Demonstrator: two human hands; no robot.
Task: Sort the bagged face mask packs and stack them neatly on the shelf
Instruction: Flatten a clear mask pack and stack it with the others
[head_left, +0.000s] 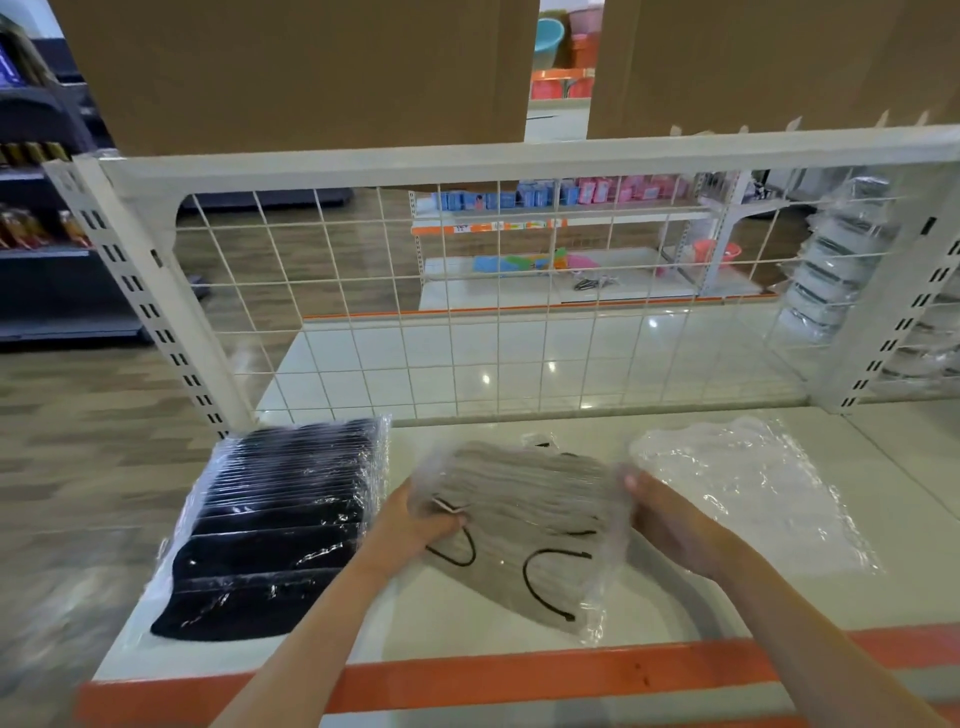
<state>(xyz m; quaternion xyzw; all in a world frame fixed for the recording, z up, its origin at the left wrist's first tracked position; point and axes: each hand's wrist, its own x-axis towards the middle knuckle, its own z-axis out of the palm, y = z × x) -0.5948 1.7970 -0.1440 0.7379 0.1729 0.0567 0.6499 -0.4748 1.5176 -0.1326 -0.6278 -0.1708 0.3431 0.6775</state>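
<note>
While the grey pack (524, 519) lies mid-shelf (675, 613), it is gripped at nine o'clock by the left hand (415, 525) and at three o'clock by the right hand (670, 525); the black pack (270, 530) is set at nine o'clock.

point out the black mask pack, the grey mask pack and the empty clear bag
black mask pack (270, 530), head view, middle of its top face
grey mask pack (524, 514), head view, centre of the grey masks
empty clear bag (748, 483), head view, middle of the crumpled plastic

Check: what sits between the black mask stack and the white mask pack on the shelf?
Head view: the grey mask pack, held by left hand and right hand.
</note>
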